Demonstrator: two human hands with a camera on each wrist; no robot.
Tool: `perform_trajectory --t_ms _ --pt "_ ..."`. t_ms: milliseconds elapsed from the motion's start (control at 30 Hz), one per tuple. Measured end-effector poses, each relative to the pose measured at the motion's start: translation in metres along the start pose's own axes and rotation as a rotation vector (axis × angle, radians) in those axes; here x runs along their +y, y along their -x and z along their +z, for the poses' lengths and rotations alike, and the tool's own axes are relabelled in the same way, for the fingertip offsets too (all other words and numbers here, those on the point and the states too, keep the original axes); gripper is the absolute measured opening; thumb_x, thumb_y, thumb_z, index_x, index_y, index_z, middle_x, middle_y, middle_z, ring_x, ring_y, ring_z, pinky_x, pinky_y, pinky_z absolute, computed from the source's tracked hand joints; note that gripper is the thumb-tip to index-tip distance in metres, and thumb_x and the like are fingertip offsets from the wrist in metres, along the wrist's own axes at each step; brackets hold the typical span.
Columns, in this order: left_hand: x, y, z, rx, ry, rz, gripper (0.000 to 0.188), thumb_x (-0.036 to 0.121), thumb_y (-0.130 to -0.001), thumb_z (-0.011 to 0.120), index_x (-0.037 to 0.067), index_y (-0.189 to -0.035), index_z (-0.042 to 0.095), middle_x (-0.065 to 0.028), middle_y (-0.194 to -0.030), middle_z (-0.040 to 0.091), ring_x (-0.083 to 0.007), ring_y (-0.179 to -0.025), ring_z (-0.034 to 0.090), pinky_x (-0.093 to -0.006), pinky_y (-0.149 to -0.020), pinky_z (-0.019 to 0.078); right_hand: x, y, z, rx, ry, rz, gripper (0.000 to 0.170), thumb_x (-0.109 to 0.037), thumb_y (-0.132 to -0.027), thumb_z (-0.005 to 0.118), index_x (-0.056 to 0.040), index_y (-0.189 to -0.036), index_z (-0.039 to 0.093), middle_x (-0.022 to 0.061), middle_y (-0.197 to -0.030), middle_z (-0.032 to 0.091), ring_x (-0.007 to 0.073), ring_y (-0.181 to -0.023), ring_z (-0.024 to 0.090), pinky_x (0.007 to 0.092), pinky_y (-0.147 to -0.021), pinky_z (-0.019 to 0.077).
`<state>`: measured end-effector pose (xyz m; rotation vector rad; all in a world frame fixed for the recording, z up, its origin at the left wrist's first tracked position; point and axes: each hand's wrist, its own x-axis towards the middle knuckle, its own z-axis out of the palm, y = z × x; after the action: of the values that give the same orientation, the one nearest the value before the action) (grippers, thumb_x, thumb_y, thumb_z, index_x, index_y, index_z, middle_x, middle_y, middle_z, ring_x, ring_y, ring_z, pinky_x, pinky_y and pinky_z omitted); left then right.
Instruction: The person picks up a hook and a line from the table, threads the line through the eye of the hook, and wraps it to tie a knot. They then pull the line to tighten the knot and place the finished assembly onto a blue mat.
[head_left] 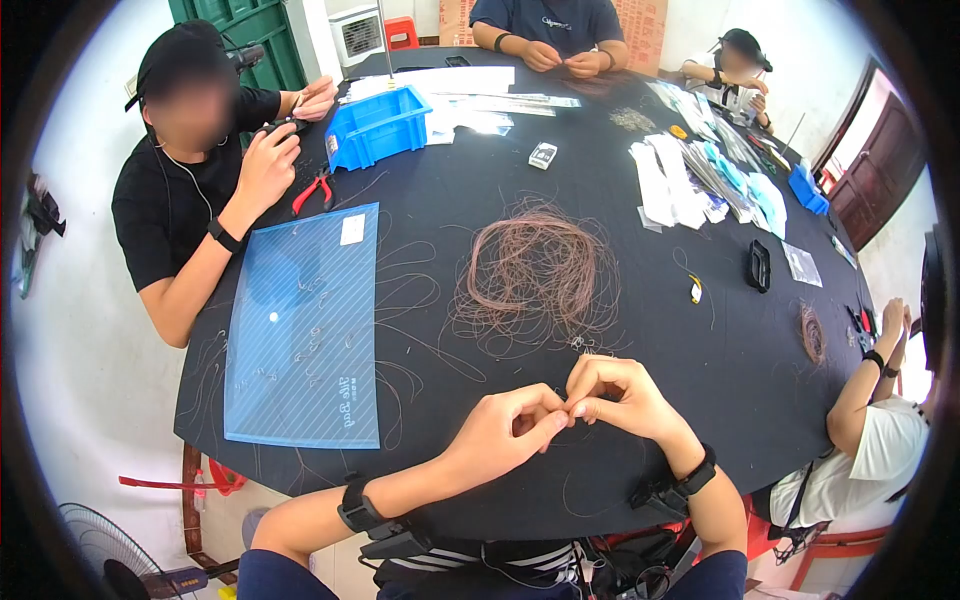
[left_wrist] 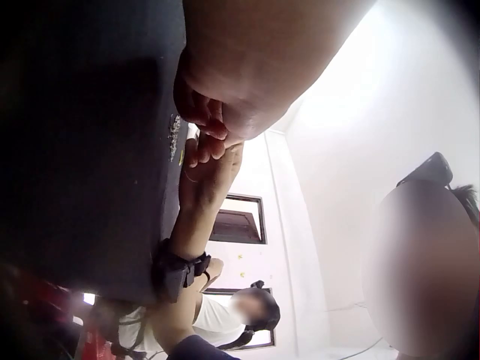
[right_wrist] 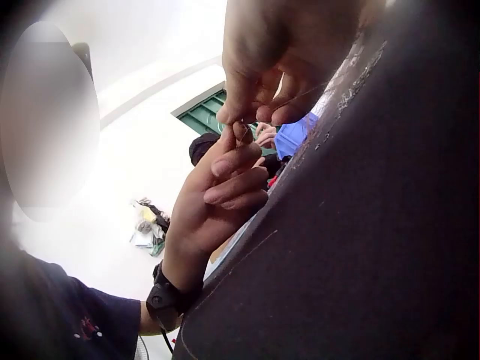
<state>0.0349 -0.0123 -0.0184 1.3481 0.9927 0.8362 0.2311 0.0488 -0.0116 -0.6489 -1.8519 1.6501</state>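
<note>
Just above the front of the table, my left hand (head_left: pixel 500 432) and right hand (head_left: pixel 632 398) meet, thumb and fingertips together. Each pinches at the same spot, where a thin line (right_wrist: pixel 300 97) shows by the right fingers in the right wrist view. The pinched end is mostly hidden by the fingertips. Right beyond my hands lies a small pile of silvery bits (head_left: pixel 582 344), also seen beside the hands in the left wrist view. Past it spreads a tangled coil of thin reddish-brown line (head_left: pixel 486 262).
A blue file bag (head_left: pixel 300 400) with loose line loops lies to the left. Red-handled pliers (head_left: pixel 312 194) and a blue bin (head_left: pixel 385 140) are behind it. Plastic packets (head_left: pixel 665 185) and a black tray (head_left: pixel 759 267) are at right. Other people sit around the table (head_left: pixel 690 360).
</note>
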Motion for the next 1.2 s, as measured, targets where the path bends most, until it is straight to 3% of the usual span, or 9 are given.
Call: perform_trajectory --t_ms 200,300,400,600,700,900,1000,1200 --pt "0.0011 0.0013 -0.0012 0.015 -0.124 0.027 0.016 0.016 -0.090 0.058 0.001 -0.087 0.062 0.0054 -0.065 0.047 -0.0012 -0.055 0.031 -0.0209 -0.048 0.0252 -0.0033 -0.0004 -0.0004 -0.020 0.000 0.058 0.009 -0.007 -0.082 0.067 0.0007 -0.083 0.064 0.0059 -0.084 0.057 0.0101 -0.069 0.056 0.0217 -0.057 0.0473" --pt "0.0028 0.0014 0.0012 0.058 -0.090 0.026 0.015 0.018 -0.086 0.060 0.003 -0.085 0.062 0.0037 -0.053 0.027 -0.0062 -0.049 0.025 -0.0267 -0.047 0.0227 -0.0029 -0.0001 -0.0011 -0.018 -0.011 0.061 0.009 -0.007 -0.082 0.067 0.0008 -0.083 0.064 0.0061 -0.084 0.058 0.0101 -0.069 0.056 0.0217 -0.057 0.0472" --pt "0.0042 0.0018 -0.0005 0.030 -0.104 -0.005 0.015 0.016 -0.089 0.059 0.001 -0.088 0.061 0.0068 -0.062 0.043 -0.0005 -0.054 0.029 -0.0209 -0.047 0.0234 -0.0026 -0.0004 -0.0016 -0.018 -0.009 0.064 0.009 -0.007 -0.082 0.067 0.0011 -0.083 0.064 0.0062 -0.083 0.058 0.0098 -0.069 0.056 0.0214 -0.057 0.0470" --pt "0.0029 0.0019 -0.0004 0.040 -0.111 0.017 0.015 0.016 -0.089 0.059 0.001 -0.088 0.061 0.0066 -0.063 0.044 -0.0002 -0.054 0.029 -0.0207 -0.047 0.0236 -0.0026 -0.0005 -0.0015 -0.013 -0.030 0.084 0.010 -0.007 -0.082 0.067 0.0017 -0.084 0.064 0.0066 -0.083 0.058 0.0095 -0.069 0.056 0.0210 -0.057 0.0468" --pt "0.0029 0.0018 0.0015 0.075 -0.078 0.022 0.015 0.017 -0.087 0.059 0.003 -0.086 0.062 0.0045 -0.054 0.028 -0.0049 -0.050 0.025 -0.0258 -0.047 0.0224 -0.0022 -0.0003 -0.0009 -0.011 -0.032 0.064 0.009 -0.009 -0.084 0.065 -0.0008 -0.085 0.064 0.0033 -0.085 0.059 0.0068 -0.068 0.056 0.0203 -0.055 0.0455" --pt "0.0013 0.0019 0.0016 0.075 -0.066 0.034 0.015 0.017 -0.088 0.060 0.002 -0.086 0.062 0.0047 -0.054 0.028 -0.0045 -0.050 0.024 -0.0255 -0.046 0.0217 -0.0011 -0.0006 -0.0017 -0.020 -0.051 0.069 0.008 -0.009 -0.085 0.064 -0.0011 -0.085 0.064 0.0035 -0.085 0.059 0.0070 -0.069 0.056 0.0199 -0.056 0.0462" --pt "-0.0001 0.0019 0.0001 0.045 -0.083 0.018 0.016 0.016 -0.090 0.059 0.000 -0.089 0.062 0.0068 -0.064 0.047 0.0003 -0.053 0.029 -0.0200 -0.047 0.0238 -0.0022 -0.0002 -0.0011 -0.015 -0.068 0.065 0.008 -0.010 -0.085 0.064 -0.0013 -0.085 0.064 0.0034 -0.085 0.059 0.0071 -0.069 0.057 0.0198 -0.056 0.0464" --pt "0.0002 0.0016 -0.0009 0.035 -0.085 0.007 0.016 0.016 -0.090 0.058 0.001 -0.090 0.062 0.0066 -0.065 0.049 0.0004 -0.054 0.029 -0.0199 -0.047 0.0236 -0.0024 -0.0004 -0.0010 -0.011 -0.057 0.062 0.008 -0.010 -0.085 0.064 -0.0014 -0.085 0.064 0.0031 -0.084 0.058 0.0070 -0.069 0.056 0.0198 -0.056 0.0463"
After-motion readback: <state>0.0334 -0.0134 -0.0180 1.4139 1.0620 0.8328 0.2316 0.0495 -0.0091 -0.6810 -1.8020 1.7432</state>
